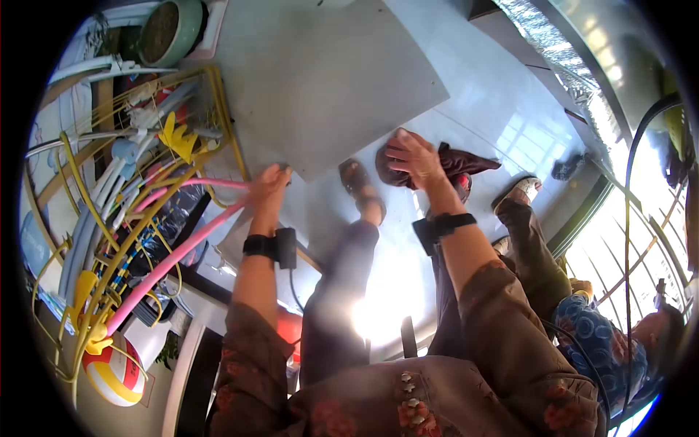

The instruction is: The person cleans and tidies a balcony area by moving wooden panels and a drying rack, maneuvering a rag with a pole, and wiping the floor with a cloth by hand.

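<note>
A large grey board (342, 80) slants across the upper middle, its near corner pointing toward me. My left hand (269, 186) is closed at the board's left edge, fingers curled; a small dark spot by its fingertips is unclear. Beside the board's right edge, my right hand (416, 159) is bent over a bunched dark cloth (470, 158), which trails out to the right. What lies under that palm is hidden. Each wrist wears a black strap, with a small box (286, 248) on the left one.
At left stands a rack (229, 124) of yellow and white tubes with a pink tube (178, 251). Below it is a ball (116, 375); above, a potted planter (171, 33). My shoe (354, 177) is on the shiny floor. Another person (597, 335) sits at right.
</note>
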Demonstrator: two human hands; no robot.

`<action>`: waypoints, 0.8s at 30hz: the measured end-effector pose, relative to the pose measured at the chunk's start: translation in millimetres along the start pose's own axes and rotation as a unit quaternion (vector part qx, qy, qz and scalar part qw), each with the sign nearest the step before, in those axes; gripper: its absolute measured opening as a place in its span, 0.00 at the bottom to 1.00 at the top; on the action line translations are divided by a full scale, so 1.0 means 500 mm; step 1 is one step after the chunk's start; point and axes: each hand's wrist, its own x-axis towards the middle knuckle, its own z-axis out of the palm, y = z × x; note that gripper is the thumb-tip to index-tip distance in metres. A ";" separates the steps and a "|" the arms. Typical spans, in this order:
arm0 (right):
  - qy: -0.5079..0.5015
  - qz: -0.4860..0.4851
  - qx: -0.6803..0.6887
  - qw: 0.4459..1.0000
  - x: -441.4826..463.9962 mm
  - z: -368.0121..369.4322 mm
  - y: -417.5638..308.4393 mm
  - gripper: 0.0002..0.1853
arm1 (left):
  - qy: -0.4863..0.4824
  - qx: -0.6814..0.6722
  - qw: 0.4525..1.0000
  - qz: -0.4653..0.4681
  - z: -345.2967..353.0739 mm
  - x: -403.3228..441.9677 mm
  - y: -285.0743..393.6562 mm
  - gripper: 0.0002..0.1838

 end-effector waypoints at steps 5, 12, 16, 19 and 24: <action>0.016 -0.053 0.182 0.982 0.036 0.108 -0.039 0.23 | 0.070 -0.036 0.994 -0.082 0.073 0.048 0.016 0.15; 0.045 -0.114 0.088 0.989 -0.004 0.015 -0.103 0.17 | -0.039 -0.182 0.982 -0.022 0.145 -0.048 0.063 0.13; 0.063 -0.132 0.112 0.983 -0.011 -0.119 -0.152 0.17 | -0.026 -0.068 0.997 -0.027 0.299 -0.075 0.043 0.11; 0.093 -0.119 0.093 0.984 0.010 -0.238 -0.196 0.18 | -0.081 -0.123 0.988 -0.051 0.413 -0.107 0.046 0.11; 0.139 -0.147 0.078 0.976 0.046 -0.370 -0.244 0.17 | -0.158 -0.187 0.965 -0.097 0.549 -0.172 0.083 0.14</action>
